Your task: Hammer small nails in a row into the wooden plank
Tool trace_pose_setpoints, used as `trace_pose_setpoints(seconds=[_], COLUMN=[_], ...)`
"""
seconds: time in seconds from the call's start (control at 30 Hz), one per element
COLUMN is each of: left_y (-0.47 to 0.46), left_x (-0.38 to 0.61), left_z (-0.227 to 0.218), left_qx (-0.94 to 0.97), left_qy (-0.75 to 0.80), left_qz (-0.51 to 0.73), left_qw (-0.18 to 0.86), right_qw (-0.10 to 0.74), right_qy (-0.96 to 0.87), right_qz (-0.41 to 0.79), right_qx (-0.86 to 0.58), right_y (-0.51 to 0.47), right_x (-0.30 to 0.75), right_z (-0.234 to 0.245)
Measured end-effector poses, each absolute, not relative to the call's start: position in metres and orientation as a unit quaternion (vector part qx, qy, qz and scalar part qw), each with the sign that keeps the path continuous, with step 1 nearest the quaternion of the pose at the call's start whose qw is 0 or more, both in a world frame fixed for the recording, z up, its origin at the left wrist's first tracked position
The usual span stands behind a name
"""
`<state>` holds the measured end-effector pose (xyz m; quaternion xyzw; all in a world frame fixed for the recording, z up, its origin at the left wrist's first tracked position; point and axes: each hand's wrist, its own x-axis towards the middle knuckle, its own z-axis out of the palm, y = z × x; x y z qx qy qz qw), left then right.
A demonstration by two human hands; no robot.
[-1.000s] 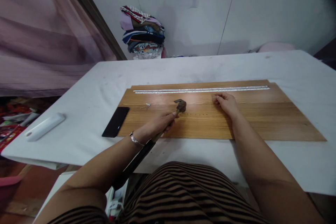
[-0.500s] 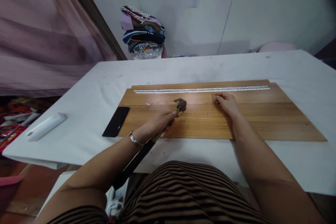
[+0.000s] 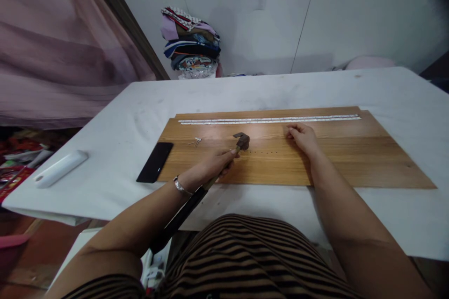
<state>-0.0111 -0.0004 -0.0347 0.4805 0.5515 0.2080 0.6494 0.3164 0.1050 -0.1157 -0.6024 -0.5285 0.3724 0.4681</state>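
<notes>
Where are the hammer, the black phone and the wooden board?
Hammer (image 3: 185,210): head view, black grip of its handle.
Black phone (image 3: 155,162): head view, middle of its dark face.
Wooden board (image 3: 361,152): head view, bare right-hand part.

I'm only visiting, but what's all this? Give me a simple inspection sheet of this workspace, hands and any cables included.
Surface: white-covered table with a wooden board lying on it.
Job's things: hammer; loose nails; a row of small dark dots on the board, nail heads or holes, too small to tell.
Clutter: black phone at the board's left end; white elongated object farther left; two marked white strips along the board's far side.
Hands: left hand grips the hammer; right hand is curled at the board, contents unclear.
Cables: nothing seen clearly.
Surroundings: folded fabrics, pink curtain, pale wall.
</notes>
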Motion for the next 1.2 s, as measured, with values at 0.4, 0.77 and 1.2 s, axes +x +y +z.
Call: trace_pose_setpoints(seconds=[0.4,0.77,1.2], left_y=[0.002,0.0013,-0.0002], left_x=[-0.0115,-0.0128,-0.0115], left_z=[-0.0354,-0.0335,-0.0346], left_qx=[0.488,0.482,0.493], left_qy=[0.554,0.558,0.56], left_qz=[0.206,0.207,0.201], left_qw=[0.642,0.643,0.635], right_qw=[0.466,0.469,0.464], right_qy=[-0.526,-0.523,-0.531], right_qz=[0.376,0.374,0.368], right_qx=[-0.604,-0.605,-0.606], right_y=[0.1043,0.1057,0.1046], right_x=[0.3161,0.3161,0.3157], right_z=[-0.1141,-0.1149,-0.113])
